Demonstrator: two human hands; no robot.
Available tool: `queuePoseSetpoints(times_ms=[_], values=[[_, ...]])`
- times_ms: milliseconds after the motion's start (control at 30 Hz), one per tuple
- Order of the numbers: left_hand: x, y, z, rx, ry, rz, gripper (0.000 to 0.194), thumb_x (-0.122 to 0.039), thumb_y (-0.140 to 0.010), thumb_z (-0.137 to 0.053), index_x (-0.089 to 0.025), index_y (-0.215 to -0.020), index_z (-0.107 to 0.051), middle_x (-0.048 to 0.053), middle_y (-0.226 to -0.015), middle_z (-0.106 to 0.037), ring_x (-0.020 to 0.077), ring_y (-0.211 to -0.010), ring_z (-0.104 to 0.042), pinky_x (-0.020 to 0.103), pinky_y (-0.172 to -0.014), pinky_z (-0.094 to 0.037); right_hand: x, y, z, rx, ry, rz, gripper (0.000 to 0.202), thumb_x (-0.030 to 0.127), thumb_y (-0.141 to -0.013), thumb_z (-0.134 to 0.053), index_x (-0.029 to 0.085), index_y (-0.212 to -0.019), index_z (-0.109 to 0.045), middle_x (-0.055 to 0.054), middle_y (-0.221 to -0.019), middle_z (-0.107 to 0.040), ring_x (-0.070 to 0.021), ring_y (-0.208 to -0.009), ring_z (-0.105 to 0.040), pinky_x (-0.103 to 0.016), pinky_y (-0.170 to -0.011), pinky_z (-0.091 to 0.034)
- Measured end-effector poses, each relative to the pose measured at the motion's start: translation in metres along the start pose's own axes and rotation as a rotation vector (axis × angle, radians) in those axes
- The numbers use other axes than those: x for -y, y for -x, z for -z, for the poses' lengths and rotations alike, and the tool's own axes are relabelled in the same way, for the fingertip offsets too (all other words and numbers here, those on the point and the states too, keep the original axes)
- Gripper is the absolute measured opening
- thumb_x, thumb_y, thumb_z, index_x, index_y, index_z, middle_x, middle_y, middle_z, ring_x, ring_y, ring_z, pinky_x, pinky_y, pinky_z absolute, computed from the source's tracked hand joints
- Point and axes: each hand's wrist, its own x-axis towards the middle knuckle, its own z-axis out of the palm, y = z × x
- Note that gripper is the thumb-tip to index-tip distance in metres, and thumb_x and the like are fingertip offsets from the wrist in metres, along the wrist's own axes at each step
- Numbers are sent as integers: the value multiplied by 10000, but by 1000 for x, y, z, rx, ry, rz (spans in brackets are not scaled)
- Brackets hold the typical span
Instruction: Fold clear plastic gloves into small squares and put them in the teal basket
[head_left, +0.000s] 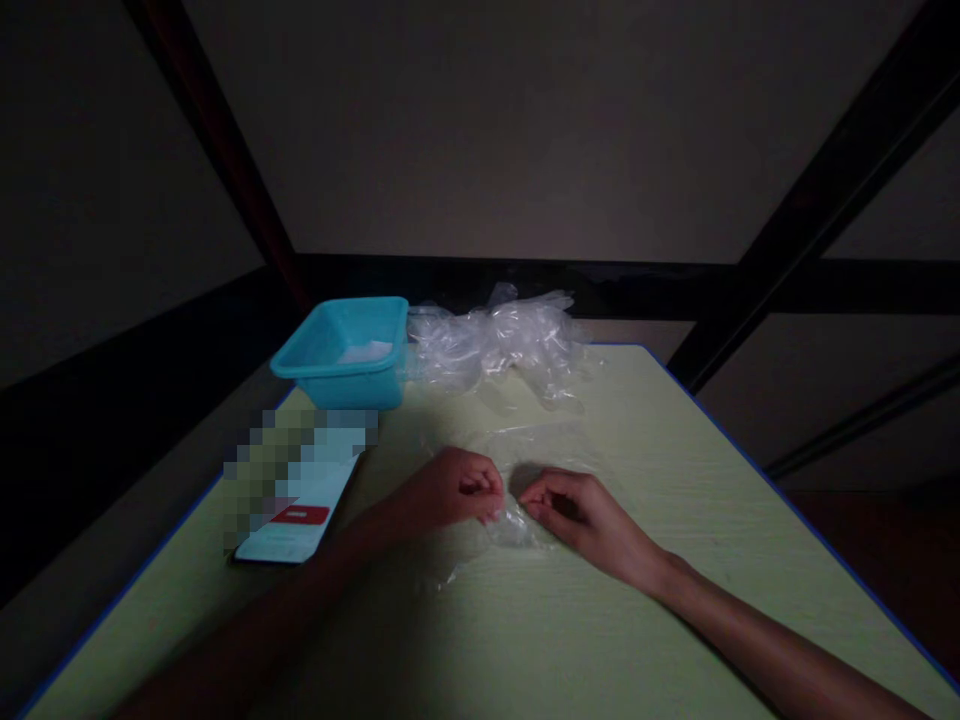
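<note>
A thin clear plastic sheet or bag (pixel 514 528) lies on the pale green table between my hands. My left hand (pixel 466 484) has its fingers curled and pinched at the upper left part of this plastic. Facing it from the right, my right hand (pixel 574 505) pinches thumb and forefinger together at the plastic's right side. The fingertips of the two hands are a small gap apart. Whatever fine edge lies between the fingertips is too small to make out.
A blue basket (pixel 345 388) with something white inside stands at the table's back left. Beside it is a heap of crumpled clear plastic (pixel 517 340). A lit phone or tablet (pixel 300 520), partly pixelated, lies at the left. The table (pixel 675 450) has a blue edge.
</note>
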Motion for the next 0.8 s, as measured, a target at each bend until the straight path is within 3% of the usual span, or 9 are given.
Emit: queuePoseSetpoints(times_ms=[267,467,567,667,800], values=[[6,-3,-2,-122,-177,-90,69,-183,-650,-551,-129,-633,-591,-29,-569,-543,88,-537,-469,180,-500,-342,-9,0,-1,37,27,-28,136,32,-679,-604,159,-704,-562,23,-680,-514,-99,-597,-459,-212,-537,-361],[9,-5,-4,-228,-237,-130,140,-145,-658,-563,-138,-786,-621,-54,-577,-494,84,-535,-452,180,-511,-351,-11,-2,6,98,-102,-58,25,155,-780,-547,158,-795,-568,6,-695,-539,-109,-616,-474,-228,-553,-379],[9,-6,-5,-271,-247,-144,200,-132,-658,-574,-143,-853,-618,-61,-589,-489,84,-536,-453,180,-516,-363,-9,-2,9,110,-137,-81,100,251,-825,-527,159,-813,-567,8,-685,-523,-111,-616,-469,-233,-553,-375],[11,-8,-9,-300,-245,-153,248,-106,-660,-569,-148,-901,-610,-65,-587,-492,87,-538,-465,182,-523,-374,-9,-2,9,113,-146,-87,117,274,-787,-587,163,-809,-560,14,-680,-523,-109,-606,-468,-230,-542,-373],[17,-11,-14,-303,-258,-160,286,-64,-662,-565,-153,-932,-602,-66,-596,-509,85,-533,-472,181,-524,-379,-10,-3,7,109,-106,-91,125,177,-716,-639,169,-800,-547,22,-688,-535,-107,-603,-485,-230,-547,-384]])
